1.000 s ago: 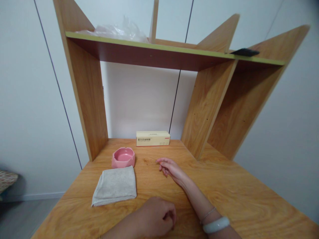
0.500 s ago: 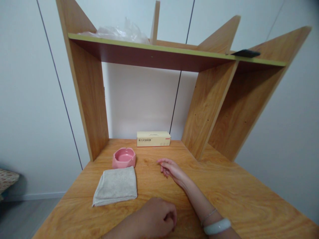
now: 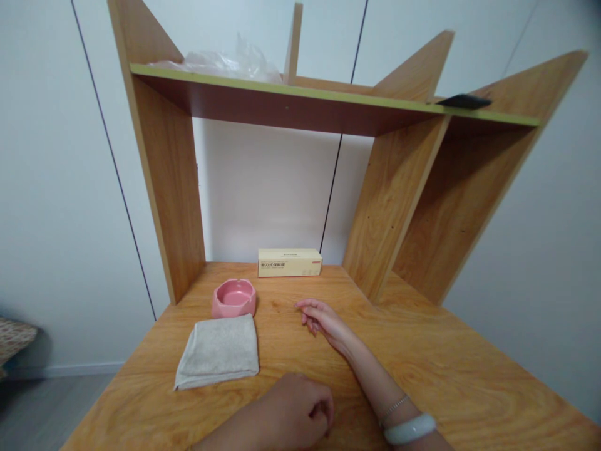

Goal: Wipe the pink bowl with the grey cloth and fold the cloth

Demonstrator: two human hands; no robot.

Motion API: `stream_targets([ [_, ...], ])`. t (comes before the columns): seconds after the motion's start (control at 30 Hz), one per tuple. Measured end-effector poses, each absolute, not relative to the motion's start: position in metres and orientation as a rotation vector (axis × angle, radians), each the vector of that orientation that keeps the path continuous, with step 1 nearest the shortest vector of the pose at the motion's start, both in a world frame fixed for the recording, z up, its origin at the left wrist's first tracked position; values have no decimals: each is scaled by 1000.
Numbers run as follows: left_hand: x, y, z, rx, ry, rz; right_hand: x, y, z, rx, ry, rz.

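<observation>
My left hand [image 3: 300,408] rests low in the middle of the view, its fingers curled inward and nothing visible in them. Farther up the desk, my right hand [image 3: 323,321] lies on its side with loosely bent fingers apart, holding nothing. To the left of both is a folded grey cloth [image 3: 220,351], flat on the wood. A pink faceted ashtray [image 3: 233,307] stands just behind the cloth, close against its far edge. Behind my right hand, a long cream-coloured box [image 3: 289,264] with printed characters sits near the back of the desk.
The wooden desk [image 3: 413,369] carries a shelf unit with upright panels [image 3: 397,207] at back. On the upper shelf [image 3: 263,88] lie a clear plastic bag [image 3: 230,64] and a dark flat object [image 3: 464,101]. A patterned fabric edge [image 3: 16,338] shows at far left.
</observation>
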State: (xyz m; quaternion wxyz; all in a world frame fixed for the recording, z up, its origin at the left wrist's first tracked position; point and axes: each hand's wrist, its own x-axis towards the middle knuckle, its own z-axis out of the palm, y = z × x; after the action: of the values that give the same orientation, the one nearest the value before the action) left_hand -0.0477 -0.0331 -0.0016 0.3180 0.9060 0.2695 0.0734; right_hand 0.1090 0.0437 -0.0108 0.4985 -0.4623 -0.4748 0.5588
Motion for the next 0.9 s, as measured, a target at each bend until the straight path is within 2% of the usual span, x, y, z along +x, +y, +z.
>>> stream_targets([
  [0.9, -48, -33, 1, 2364, 711, 150, 107, 44, -11, -1150, -1113, 1309],
])
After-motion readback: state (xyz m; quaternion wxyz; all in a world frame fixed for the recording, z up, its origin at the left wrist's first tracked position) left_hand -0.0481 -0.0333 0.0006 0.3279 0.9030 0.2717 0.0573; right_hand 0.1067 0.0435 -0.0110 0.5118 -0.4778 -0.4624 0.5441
